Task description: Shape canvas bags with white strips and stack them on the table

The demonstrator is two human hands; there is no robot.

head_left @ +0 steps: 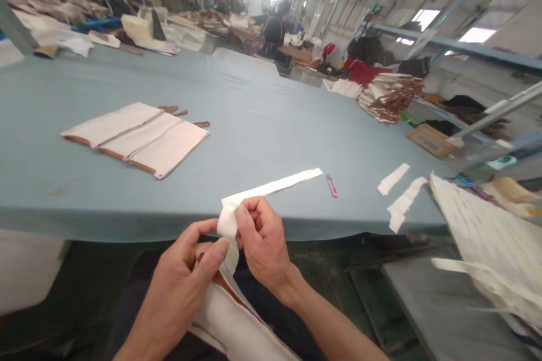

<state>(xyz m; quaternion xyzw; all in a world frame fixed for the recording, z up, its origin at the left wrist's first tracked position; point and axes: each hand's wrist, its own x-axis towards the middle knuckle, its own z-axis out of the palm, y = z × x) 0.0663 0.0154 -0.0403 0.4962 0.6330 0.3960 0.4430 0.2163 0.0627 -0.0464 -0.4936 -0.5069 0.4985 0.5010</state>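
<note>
White strip [275, 185] pinched at counter [254, 124] edge
Fingers of the left hand [186, 273] and right hand [263, 243] clamp its near end over the cloth [237, 321]; a taut, even pull seems wise.

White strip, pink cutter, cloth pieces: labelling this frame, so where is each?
white strip [275, 186], head view, mid-length on the table.
pink cutter [332, 185], head view, mid-body.
cloth pieces [139, 136], head view, middle panel.

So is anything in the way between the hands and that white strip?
Nothing visible. The left hand and right hand both pinch the strip at its folded near end, at the table edge. A pink cutter lies near the strip's far end, off to the side.
</note>
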